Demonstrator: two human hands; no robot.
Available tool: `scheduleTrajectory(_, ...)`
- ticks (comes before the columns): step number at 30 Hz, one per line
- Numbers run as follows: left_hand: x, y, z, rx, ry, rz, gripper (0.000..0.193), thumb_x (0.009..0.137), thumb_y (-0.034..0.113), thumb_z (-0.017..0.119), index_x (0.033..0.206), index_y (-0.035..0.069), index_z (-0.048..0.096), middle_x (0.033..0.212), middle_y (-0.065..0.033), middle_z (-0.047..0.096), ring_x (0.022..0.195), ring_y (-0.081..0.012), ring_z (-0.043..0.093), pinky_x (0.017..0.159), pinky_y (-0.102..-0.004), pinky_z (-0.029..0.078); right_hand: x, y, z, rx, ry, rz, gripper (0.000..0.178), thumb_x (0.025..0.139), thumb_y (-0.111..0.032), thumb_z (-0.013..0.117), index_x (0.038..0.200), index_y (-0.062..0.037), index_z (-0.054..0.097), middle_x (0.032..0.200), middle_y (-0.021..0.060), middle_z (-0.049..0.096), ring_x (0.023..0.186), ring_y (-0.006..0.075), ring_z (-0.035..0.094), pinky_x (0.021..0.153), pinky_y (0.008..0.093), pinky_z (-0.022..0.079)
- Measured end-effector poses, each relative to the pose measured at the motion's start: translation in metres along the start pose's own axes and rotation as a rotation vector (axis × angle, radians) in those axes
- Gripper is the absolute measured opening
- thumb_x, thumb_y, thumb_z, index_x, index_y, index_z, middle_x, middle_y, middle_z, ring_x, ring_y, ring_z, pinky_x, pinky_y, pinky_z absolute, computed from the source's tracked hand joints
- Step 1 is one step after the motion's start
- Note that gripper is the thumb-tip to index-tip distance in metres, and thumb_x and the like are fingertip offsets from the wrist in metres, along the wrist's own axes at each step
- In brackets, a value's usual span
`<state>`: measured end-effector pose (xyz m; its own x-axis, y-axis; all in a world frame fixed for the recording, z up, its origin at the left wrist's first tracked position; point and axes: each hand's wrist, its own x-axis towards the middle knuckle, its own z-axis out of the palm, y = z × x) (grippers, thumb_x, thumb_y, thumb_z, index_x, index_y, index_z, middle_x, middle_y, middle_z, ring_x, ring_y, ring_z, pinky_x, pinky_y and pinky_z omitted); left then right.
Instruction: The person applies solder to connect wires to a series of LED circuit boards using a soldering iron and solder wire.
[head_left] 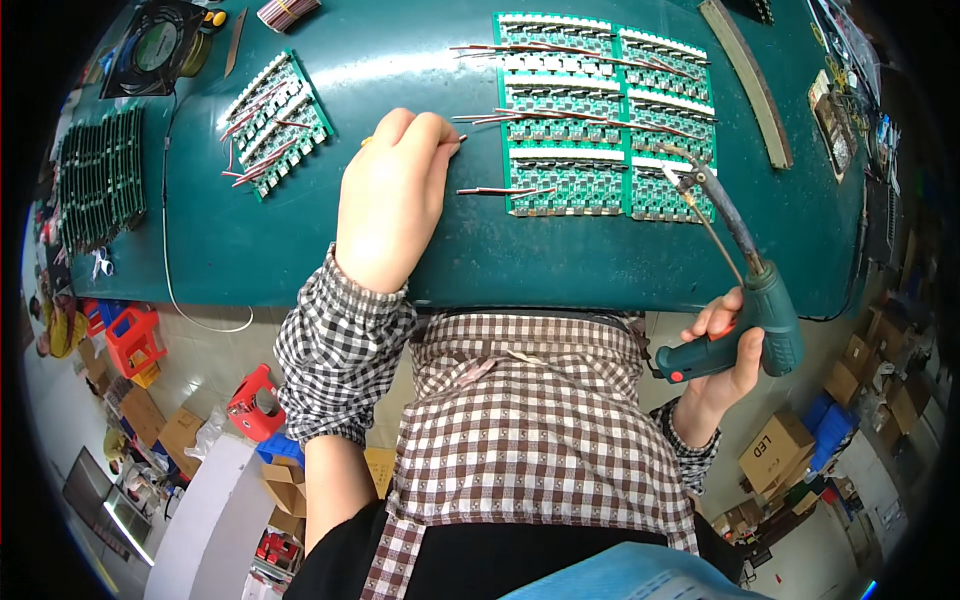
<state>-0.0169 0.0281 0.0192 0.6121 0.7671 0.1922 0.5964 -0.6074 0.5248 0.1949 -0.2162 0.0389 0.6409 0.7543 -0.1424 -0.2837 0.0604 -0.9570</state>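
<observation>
My left hand (pixel 393 195) is over the table, left of the green circuit board panels (pixel 565 185). Its thumb and fingers pinch a thin wire, of which only a short dark end shows at the fingertips. In my right hand (pixel 725 350) is a green soldering gun (pixel 775 310), gripped by its handle. The bent metal tip and the thin feed tube beside it point up-left over the lower right of the panels. Several red, white and black wires (pixel 500 190) lie across the panels, their ends sticking out past the left edge.
A smaller board panel with wires (pixel 278 125) lies left of my left hand. Farther left are a stack of boards (pixel 103 180), a black fan (pixel 155 45) and a white cord (pixel 165 200). A long strip (pixel 750 85) lies right. Red stools (pixel 257 402) and cartons (pixel 775 450) stand below.
</observation>
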Motion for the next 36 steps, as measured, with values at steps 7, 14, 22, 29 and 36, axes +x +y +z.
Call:
scheduleTrajectory(7,-0.008,0.011,-0.011,-0.354,-0.069,-0.163,0.015,0.081,-0.003,0.063,0.095,0.000,0.062,0.082,-0.0074,0.061,0.072,-0.0142,0.061,0.065,-0.0251,0.049,-0.002,0.000,-0.002,-0.014,-0.005,-0.002,0.048,0.092,-0.039,0.054,0.109,0.0059,0.048,0.078,0.0075,0.053,0.072,0.0159,0.057,0.059,0.0283,0.057)
scheduleTrajectory(14,0.004,0.045,0.019,-0.366,-0.169,-0.003,0.007,0.080,0.003,0.063,0.087,0.003,0.060,0.079,-0.0105,0.060,0.069,-0.0219,0.061,0.062,-0.0300,0.049,-0.016,-0.005,-0.004,-0.079,0.042,0.011,0.053,0.090,-0.035,0.058,0.117,0.0083,0.046,0.087,0.0129,0.056,0.080,0.0233,0.061,0.059,0.0315,0.059)
scheduleTrajectory(22,0.004,0.051,0.031,-0.245,-0.162,-0.015,0.007,0.076,0.005,0.063,0.079,0.004,0.057,0.076,-0.0080,0.060,0.066,-0.0232,0.061,0.060,-0.0337,0.049,-0.020,-0.011,0.002,-0.130,0.139,0.067,0.055,0.084,-0.030,0.066,0.117,0.0107,0.051,0.093,0.0176,0.061,0.082,0.0311,0.066,0.060,0.0370,0.061)
scheduleTrajectory(29,0.000,0.049,0.045,-0.199,-0.018,0.070,0.013,0.071,0.003,0.065,0.075,0.004,0.052,0.071,-0.0105,0.052,0.063,-0.0286,0.056,0.057,-0.0350,0.048,-0.021,-0.016,0.005,-0.224,0.108,0.105,0.058,0.082,-0.035,0.067,0.113,0.0113,0.053,0.090,0.0187,0.061,0.082,0.0315,0.066,0.062,0.0365,0.060)
scheduleTrajectory(36,0.001,0.054,0.043,-0.077,0.003,0.093,0.014,0.070,0.001,0.068,0.074,0.005,0.055,0.072,-0.0056,0.057,0.063,-0.0216,0.059,0.057,-0.0317,0.047,-0.018,-0.018,0.012,-0.276,0.112,0.120,0.054,0.081,-0.036,0.067,0.106,0.0114,0.057,0.089,0.0189,0.061,0.081,0.0313,0.066,0.064,0.0368,0.060)
